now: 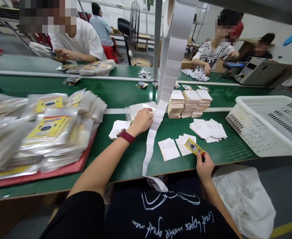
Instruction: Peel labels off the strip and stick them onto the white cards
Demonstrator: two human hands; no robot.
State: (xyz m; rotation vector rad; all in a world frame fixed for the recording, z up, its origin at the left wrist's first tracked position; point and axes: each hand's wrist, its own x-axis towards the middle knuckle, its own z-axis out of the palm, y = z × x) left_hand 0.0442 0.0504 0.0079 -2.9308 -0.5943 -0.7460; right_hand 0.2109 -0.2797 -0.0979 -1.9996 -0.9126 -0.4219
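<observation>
My right hand [205, 165] pinches a yellow printed card [194, 146] with a dark picture and a red end. It holds the card over a small fan of white cards [183, 150], beside a neat pile of white cards [168, 149]. My left hand [143, 121], fingers curled, rests at a stack of clear plastic bags [136, 109]; what its fingertips grip is hidden. A long strip of white labels [149, 146] hangs just right of that hand. Another white card pile [119, 128] lies by my left wrist.
Bagged yellow cards [48, 127] pile on a red tray [66, 171] at left. Tall card stacks [175, 104], loose white cards [208, 128] and a white basket [245, 132] stand at right. A label roll [169, 16] hangs overhead. Co-workers sit across the green belt [106, 89].
</observation>
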